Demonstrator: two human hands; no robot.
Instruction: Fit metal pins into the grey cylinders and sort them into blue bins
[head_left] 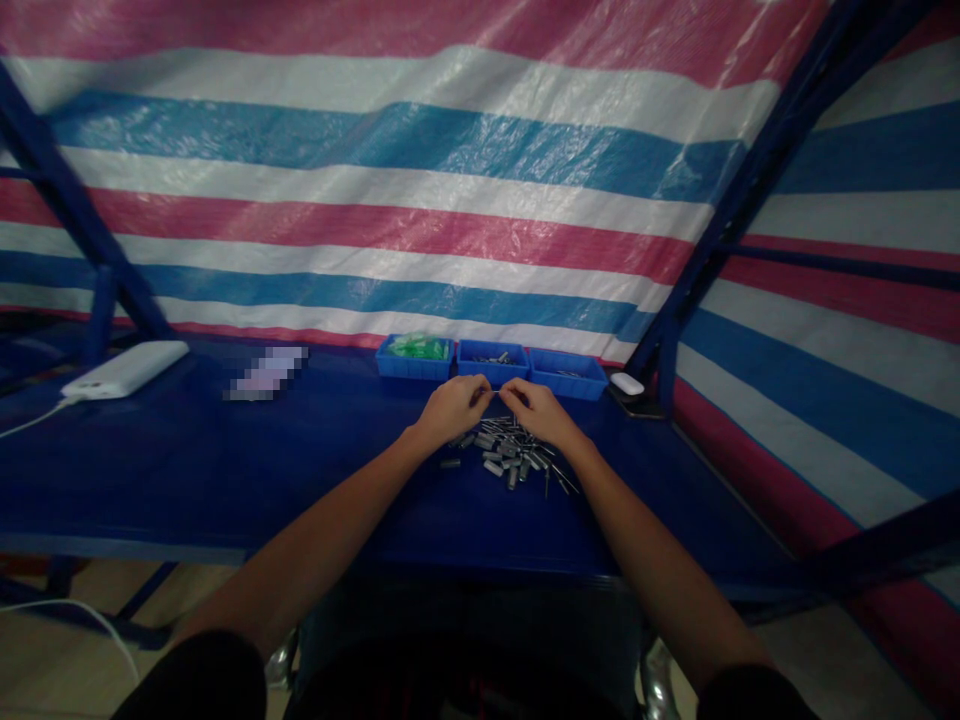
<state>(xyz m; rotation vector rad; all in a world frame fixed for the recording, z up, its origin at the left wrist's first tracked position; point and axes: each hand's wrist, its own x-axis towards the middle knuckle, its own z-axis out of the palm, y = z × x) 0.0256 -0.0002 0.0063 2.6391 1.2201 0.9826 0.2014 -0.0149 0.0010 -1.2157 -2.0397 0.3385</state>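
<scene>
- Behind everything, a huge shiny striped sheet (375,135) in red, white and blue, with more of the same on the right side.
- In front of the sheet, a long blue table (187,460).
- At both sides of the table, slanted blue bars (705,220).
- Reaching over the table, two bare arms (352,510) with dark sleeves.
- On the table between the arms, a messy pile of metal bits (514,455): some short and fat, some long and thin. Just under and in front of the hands, on the side near the body.
- Far off to the left, a white box (127,370) with a white cord (34,420).
- Just past the hands, three small blue bins in a row: left bin (412,370) with green stuff (418,346), middle bin (466,367) and right bin (568,384) with little metal bits.
- Left hand (454,405): fingertips pinched together on one end of a thin stick.
- Right hand (541,405): fingertips pinched on the other end.
- Near the right bin, a dark flat thing (637,404) and a small white case (627,384); cannot tell if one on top of the other.
- Tiniest of all, the thin stick (496,391): up above the pile, in the small gap between the two hands.
</scene>
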